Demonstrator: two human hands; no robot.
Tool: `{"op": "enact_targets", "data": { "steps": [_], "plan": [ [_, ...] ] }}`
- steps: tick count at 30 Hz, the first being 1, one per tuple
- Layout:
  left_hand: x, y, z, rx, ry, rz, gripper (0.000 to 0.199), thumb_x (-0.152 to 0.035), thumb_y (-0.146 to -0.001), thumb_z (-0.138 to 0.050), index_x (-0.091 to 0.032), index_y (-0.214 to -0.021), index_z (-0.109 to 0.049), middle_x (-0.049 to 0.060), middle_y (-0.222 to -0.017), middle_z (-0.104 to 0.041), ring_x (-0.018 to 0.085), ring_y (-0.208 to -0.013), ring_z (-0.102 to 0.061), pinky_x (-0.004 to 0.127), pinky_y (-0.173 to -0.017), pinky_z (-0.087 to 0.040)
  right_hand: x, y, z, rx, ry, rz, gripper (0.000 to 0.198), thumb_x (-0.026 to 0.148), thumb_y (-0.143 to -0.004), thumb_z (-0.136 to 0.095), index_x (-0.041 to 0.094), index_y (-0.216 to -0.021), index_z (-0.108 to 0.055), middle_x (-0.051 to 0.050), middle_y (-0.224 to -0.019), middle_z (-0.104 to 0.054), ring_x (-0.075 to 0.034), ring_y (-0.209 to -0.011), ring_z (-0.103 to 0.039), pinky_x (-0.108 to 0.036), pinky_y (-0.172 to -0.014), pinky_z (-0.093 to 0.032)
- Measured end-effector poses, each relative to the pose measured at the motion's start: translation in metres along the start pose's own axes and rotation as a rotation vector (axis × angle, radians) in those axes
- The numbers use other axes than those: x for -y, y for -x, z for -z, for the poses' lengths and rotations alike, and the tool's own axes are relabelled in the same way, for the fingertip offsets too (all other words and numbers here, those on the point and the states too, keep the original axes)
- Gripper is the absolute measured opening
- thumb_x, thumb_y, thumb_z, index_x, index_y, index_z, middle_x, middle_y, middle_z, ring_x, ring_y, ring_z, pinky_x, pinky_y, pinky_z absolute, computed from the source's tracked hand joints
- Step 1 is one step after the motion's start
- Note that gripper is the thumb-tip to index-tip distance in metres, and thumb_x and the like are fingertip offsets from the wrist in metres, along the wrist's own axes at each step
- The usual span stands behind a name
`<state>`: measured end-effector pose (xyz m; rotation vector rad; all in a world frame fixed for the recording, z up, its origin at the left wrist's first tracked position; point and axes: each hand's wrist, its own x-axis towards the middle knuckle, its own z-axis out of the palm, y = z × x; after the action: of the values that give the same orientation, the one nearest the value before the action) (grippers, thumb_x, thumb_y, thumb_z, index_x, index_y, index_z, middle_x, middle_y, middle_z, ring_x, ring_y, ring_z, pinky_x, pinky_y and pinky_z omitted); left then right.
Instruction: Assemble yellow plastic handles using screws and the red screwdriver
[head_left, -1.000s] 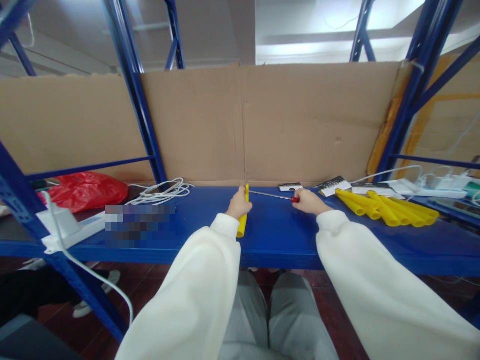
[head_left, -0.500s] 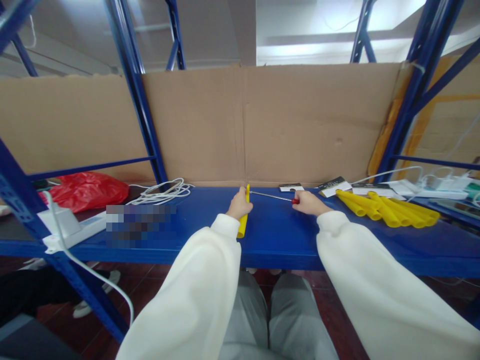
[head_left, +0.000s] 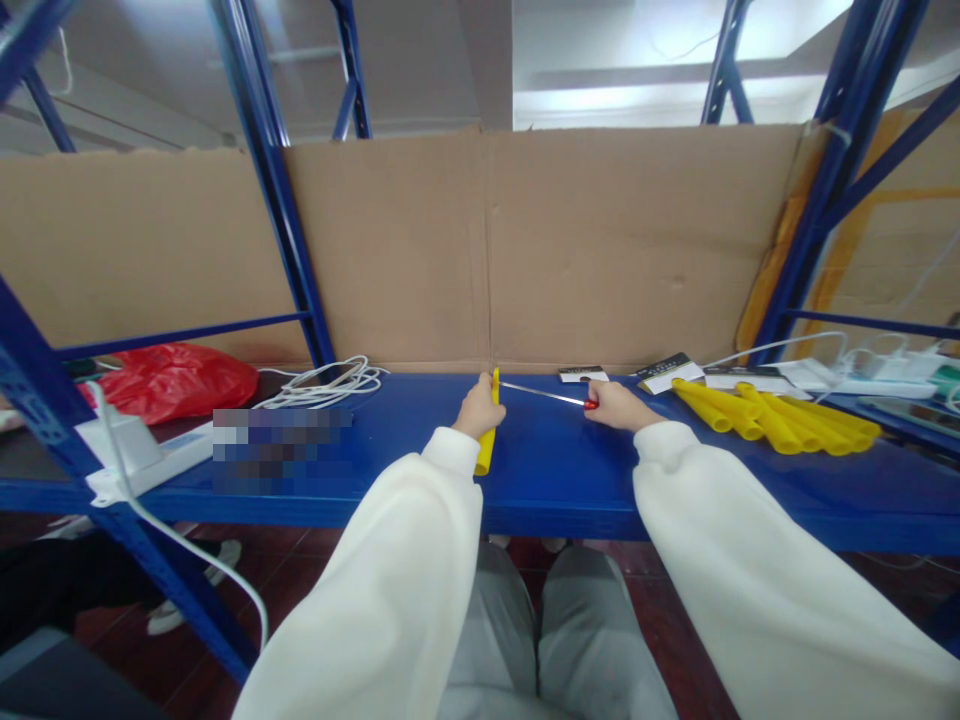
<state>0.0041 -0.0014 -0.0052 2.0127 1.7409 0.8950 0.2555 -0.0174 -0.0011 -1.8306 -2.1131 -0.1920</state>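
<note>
My left hand (head_left: 480,407) is closed round a yellow tapered tube (head_left: 486,452), its wide end toward me and its thin end pointing to the back of the blue shelf. My right hand (head_left: 616,405) grips the red handle of a screwdriver (head_left: 547,394). The long metal shaft points left, and its tip meets the upper part of the tube beside my left fingers. Whether the tip goes into the tube cannot be made out. Several more yellow cone-shaped tubes (head_left: 780,418) lie side by side on the shelf to the right of my right hand.
Black-and-white cards (head_left: 670,373) lie by the cardboard back panel (head_left: 600,250). A white power strip (head_left: 862,378) with plugs sits far right. To the left are a coiled white cable (head_left: 337,382), a red plastic bag (head_left: 176,382) and another power strip (head_left: 172,460). Blue posts (head_left: 277,190) frame the shelf.
The screwdriver's handle and shaft look slightly turned or tilted in my right hand. Both hands and the tube stay in place.
</note>
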Motion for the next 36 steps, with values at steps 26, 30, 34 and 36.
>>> {"op": "enact_targets", "data": {
  "steps": [26,30,34,36],
  "plan": [
    [-0.004,0.004,0.002,0.000,-0.005,0.011,0.038,-0.005,-0.082,-0.061,-0.019,-0.116,-0.051,0.013,-0.115,-0.071,0.024,-0.095,-0.075,0.030,-0.082,-0.057,0.004,0.001,0.000,0.008,-0.037,-0.004,0.011,0.014,-0.077,-0.062,0.021,-0.074,-0.054,-0.007,-0.080,-0.070,-0.019,-0.078,-0.065,-0.025,-0.066,-0.042],
    [-0.003,0.003,0.002,0.005,-0.010,0.000,0.037,-0.006,-0.083,-0.060,-0.019,-0.116,-0.050,0.012,-0.113,-0.072,0.024,-0.095,-0.075,0.030,-0.081,-0.057,0.002,0.000,-0.003,-0.038,-0.014,-0.008,0.013,0.013,-0.075,-0.063,0.022,-0.079,-0.054,-0.004,-0.076,-0.068,-0.019,-0.073,-0.063,-0.025,-0.062,-0.038],
    [-0.001,0.001,0.001,0.017,-0.017,-0.006,0.039,-0.005,-0.083,-0.060,-0.018,-0.118,-0.049,0.013,-0.114,-0.071,0.024,-0.095,-0.075,0.030,-0.081,-0.057,-0.003,-0.002,-0.006,-0.043,-0.063,0.005,0.015,0.012,-0.074,-0.063,0.022,-0.082,-0.056,-0.004,-0.080,-0.070,-0.019,-0.076,-0.064,-0.024,-0.065,-0.040],
    [-0.001,0.001,0.001,0.014,-0.019,-0.007,0.038,-0.005,-0.083,-0.060,-0.018,-0.118,-0.049,0.013,-0.115,-0.071,0.024,-0.096,-0.075,0.031,-0.081,-0.057,-0.005,-0.003,-0.007,-0.024,-0.101,0.015,0.016,0.011,-0.073,-0.064,0.022,-0.082,-0.057,-0.004,-0.083,-0.071,-0.018,-0.078,-0.065,-0.024,-0.067,-0.043]
  ]
}}
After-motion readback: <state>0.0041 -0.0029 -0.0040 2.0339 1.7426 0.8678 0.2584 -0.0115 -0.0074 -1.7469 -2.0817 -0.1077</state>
